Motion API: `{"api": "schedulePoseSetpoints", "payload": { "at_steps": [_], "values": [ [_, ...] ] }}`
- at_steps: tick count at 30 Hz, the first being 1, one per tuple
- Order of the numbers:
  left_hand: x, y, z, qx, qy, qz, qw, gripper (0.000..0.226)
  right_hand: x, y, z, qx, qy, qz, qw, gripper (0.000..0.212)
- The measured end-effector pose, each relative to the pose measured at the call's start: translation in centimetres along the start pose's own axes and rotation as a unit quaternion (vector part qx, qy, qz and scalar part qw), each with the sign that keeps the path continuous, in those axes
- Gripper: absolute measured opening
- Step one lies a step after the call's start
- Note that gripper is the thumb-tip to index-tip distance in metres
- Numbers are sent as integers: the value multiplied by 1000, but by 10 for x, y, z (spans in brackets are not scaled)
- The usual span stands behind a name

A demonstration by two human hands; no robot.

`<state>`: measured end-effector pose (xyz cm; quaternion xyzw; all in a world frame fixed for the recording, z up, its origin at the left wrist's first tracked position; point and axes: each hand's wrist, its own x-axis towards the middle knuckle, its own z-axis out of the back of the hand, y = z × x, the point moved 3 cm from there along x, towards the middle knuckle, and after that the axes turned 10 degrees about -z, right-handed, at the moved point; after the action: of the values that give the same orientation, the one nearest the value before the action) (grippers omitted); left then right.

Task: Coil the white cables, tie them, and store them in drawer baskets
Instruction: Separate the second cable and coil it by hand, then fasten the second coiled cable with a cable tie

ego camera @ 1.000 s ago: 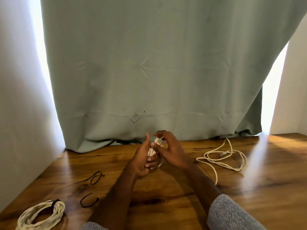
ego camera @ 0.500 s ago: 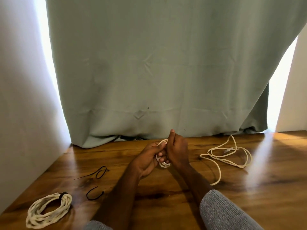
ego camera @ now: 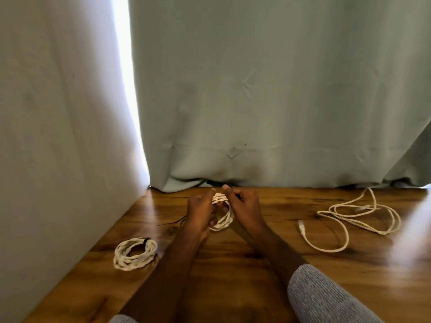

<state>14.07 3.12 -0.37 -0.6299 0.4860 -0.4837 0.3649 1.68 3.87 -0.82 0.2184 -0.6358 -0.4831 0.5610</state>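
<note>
A small coil of white cable [ego camera: 224,217] hangs between my hands above the wooden table [ego camera: 233,264]. My left hand [ego camera: 198,212] grips the coil's left side, and my right hand [ego camera: 242,206] pinches its top strands from the right. A finished white coil [ego camera: 135,254] bound with a black tie lies at the table's left. A loose white cable [ego camera: 359,212] sprawls at the right, one plug end toward me. Part of a black tie [ego camera: 171,222] shows just left of my left wrist.
A grey-green curtain [ego camera: 268,101] hangs down to the table's far edge. A white wall [ego camera: 58,136] closes off the left side. Bright light falls on the table at the far right. No drawer baskets are in view.
The view has swung to the left, so everything sits further right in frame. My hands have drawn slightly apart, with the coil now hanging open between them.
</note>
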Motion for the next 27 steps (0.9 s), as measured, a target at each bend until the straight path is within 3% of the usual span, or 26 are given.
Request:
{"api": "schedulePoseSetpoints", "payload": {
  "at_steps": [4, 8, 11, 16, 23, 27],
  "values": [
    [10, -24, 63, -23, -82, -20, 996, 23, -7, 6, -37, -11, 26, 2, 1000, 35],
    [23, -39, 117, -8, -153, -32, 988, 28, -7, -7, -58, -158, 19, -47, 986, 16],
    [29, -38, 136, 0, -181, -35, 983, 34, -14, -13, -69, -234, 35, -118, 964, 19],
    [35, -38, 138, 5, -179, -39, 983, 31, -21, -21, -90, -300, 54, -180, 935, 55],
    [43, -35, 129, 34, -170, -40, 984, 30, -19, -17, -100, -386, 68, -189, 901, 33],
    [47, -40, 115, 37, -171, -47, 983, 31, -12, -22, -93, -310, 59, -193, 929, 17]
  ]
}}
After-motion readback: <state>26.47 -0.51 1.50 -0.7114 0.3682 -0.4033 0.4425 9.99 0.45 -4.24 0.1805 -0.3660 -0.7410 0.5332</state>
